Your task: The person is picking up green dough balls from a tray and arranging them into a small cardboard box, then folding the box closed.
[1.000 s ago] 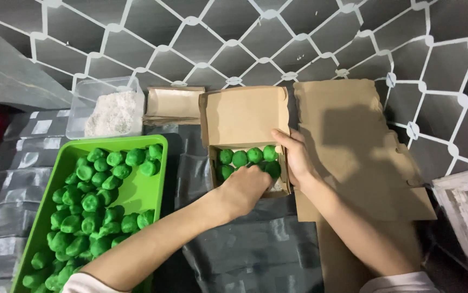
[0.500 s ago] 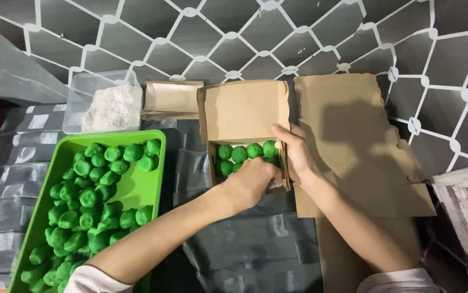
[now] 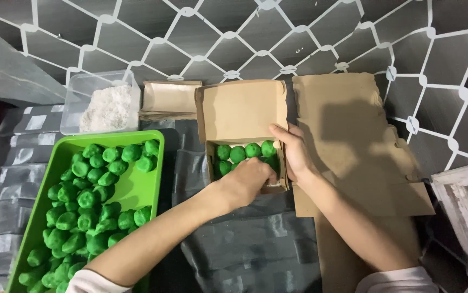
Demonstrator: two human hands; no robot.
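Cardboard box [image 3: 242, 116] gripped by right hand [image 3: 293, 154]; left hand [image 3: 247, 182] curled inside.

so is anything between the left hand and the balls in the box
Nothing visible. The left hand is already inside the open box, right on the green balls. The right hand only grips the box's right wall, off to the side.

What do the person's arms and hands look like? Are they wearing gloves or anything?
No gloves. The left hand and the right hand are both bare, with no rings, watch or bracelet in view. Both forearms are bare too. Short white sleeves show only at the bottom edge of the picture: the left sleeve and the right sleeve.
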